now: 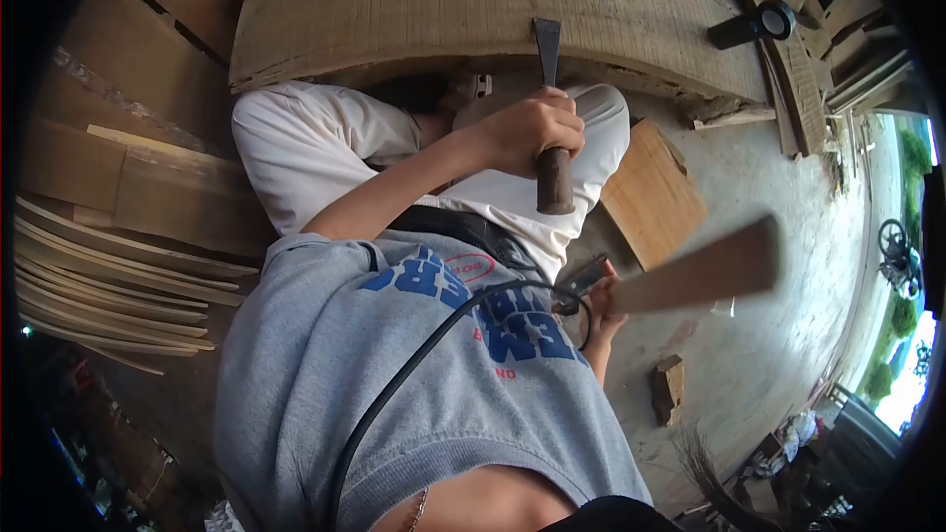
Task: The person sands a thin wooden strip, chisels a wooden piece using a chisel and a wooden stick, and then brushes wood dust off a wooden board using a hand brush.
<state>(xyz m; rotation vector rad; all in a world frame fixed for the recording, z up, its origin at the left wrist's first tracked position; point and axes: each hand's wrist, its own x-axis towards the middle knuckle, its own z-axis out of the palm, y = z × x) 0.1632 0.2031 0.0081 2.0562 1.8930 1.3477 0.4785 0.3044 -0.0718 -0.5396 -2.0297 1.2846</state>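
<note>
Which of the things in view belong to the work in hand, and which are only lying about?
In use, it seems:
chisel, in the left hand
blurred wooden tool, in the right hand
large wooden board, nearest the chisel's blade

Apparently just lying about:
black cylinder
small wood block on the floor
thin wooden strips

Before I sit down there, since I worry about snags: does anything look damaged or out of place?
A black cable loops across the shirt beside the right hand, an odd spot while that hand grips a wooden club. The thick board looks ragged, not cleanly cut, along its near edge toward the right end.
</note>
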